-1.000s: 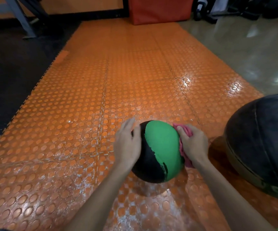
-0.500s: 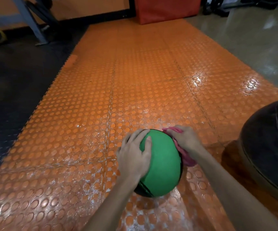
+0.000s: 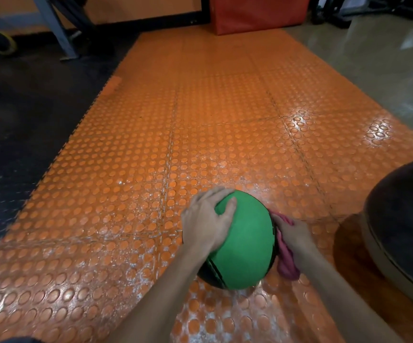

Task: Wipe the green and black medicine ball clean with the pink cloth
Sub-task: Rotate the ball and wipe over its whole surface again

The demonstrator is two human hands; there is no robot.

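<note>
- Now the medicine ball [image 3: 245, 243], on the orange mat [image 3: 151, 169] just left of the large dark ball [image 3: 403, 231], has rolled green-side up, so fresh surface meets the pink cloth [image 3: 285, 263].
- Left hand [image 3: 205, 224] lies spread-fingered on top; right hand [image 3: 294, 233] clutches the cloth against the side facing the dark ball.
- It's round, with no long axis; the black sits low, away from the dark ball.

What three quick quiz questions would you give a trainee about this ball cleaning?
1. True or false: the left hand rests on the green top of the medicine ball.
2. The medicine ball sits on: A a table; B an orange studded mat; C a shelf.
3. Fill in: the right hand presses the pink cloth against the ball's ___ side.
Key: 1 true; 2 B; 3 right.
</note>
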